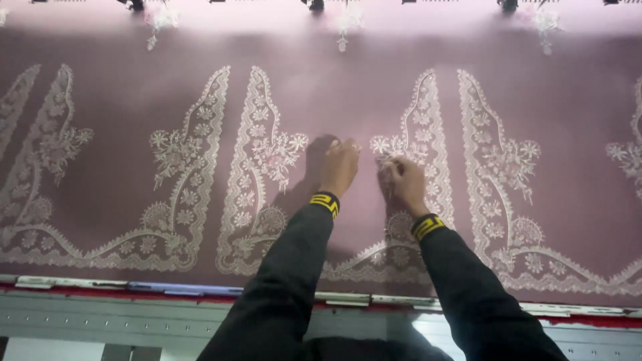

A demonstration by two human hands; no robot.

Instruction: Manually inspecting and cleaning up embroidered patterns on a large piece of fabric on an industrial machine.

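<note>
Up close, the white floral embroidery under the right hand is partly covered by the bunched fingers, which seem to pinch at the stitching, though whatever they grip is too small to make out. That motif is a tall pointed panel, its long axis running from the near edge of the mauve cloth toward the far edge, tip pointing away. The left hand lies just beside it, fingers loosely curled and pressing on bare cloth, holding nothing. Matching panels repeat to both sides. A metal rail clamps the near edge.
</note>
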